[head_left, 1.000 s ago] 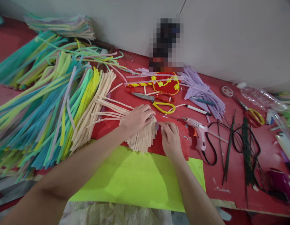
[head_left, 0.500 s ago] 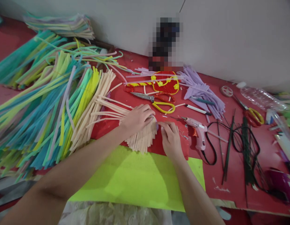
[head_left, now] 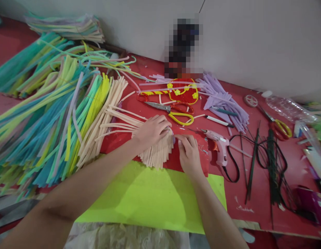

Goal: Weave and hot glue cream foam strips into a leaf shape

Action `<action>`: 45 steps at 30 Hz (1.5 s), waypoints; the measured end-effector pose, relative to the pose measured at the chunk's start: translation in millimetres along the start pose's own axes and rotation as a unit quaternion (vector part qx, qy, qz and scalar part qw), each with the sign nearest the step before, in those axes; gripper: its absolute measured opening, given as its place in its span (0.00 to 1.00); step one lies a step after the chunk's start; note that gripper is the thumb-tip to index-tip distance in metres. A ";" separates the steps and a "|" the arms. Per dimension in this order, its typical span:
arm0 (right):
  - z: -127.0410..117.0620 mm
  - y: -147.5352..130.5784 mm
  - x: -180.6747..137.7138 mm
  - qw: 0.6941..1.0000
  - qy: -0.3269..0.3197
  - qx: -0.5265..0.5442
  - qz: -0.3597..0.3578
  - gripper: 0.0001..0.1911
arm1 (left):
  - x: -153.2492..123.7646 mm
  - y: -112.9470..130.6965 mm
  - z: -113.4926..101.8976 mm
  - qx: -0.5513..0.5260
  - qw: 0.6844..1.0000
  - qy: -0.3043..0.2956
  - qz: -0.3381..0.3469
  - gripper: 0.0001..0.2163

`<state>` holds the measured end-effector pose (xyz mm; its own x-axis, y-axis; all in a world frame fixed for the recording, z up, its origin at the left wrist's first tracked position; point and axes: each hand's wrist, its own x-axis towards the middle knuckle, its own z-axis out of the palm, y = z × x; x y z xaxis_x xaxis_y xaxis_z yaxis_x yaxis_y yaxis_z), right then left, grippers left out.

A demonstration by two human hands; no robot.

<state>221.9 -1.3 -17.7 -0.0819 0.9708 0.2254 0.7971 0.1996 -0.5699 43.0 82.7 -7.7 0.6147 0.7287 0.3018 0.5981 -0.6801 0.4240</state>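
A fan of cream pipe cleaners (head_left: 156,154), laid side by side, lies on a red sheet in front of me. My left hand (head_left: 153,129) is closed over its upper part, fingers together and bent, hiding what is under them. A little purple shows along the fan's right edge. At that edge my right hand (head_left: 188,148) is curled, with thumb and index finger pinched on the purple pipe cleaner (head_left: 173,139). Long loose cream pipe cleaners (head_left: 121,121) stretch out to the left of my left hand.
Scissors (head_left: 160,106) and a white pen (head_left: 218,121) lie beyond my hands. On the right are a pink glue gun (head_left: 219,147) with its black cord, dark green wires (head_left: 273,166) and purple pipe cleaners (head_left: 225,97). Colourful bundles (head_left: 51,128) fill the left; a lime sheet (head_left: 150,200) is nearest me.
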 end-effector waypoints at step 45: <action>-1.0 -1.2 -0.9 1.000 -0.010 -0.003 0.006 0.16 | -0.3 -0.2 1.0 -0.010 1.000 -0.001 -0.003 0.07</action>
<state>221.7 -2.5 -16.5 -0.0833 0.9757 0.2027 0.8023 0.1863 -0.5671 43.2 82.5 -8.7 0.6115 0.7333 0.2973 0.5924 -0.6733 0.4423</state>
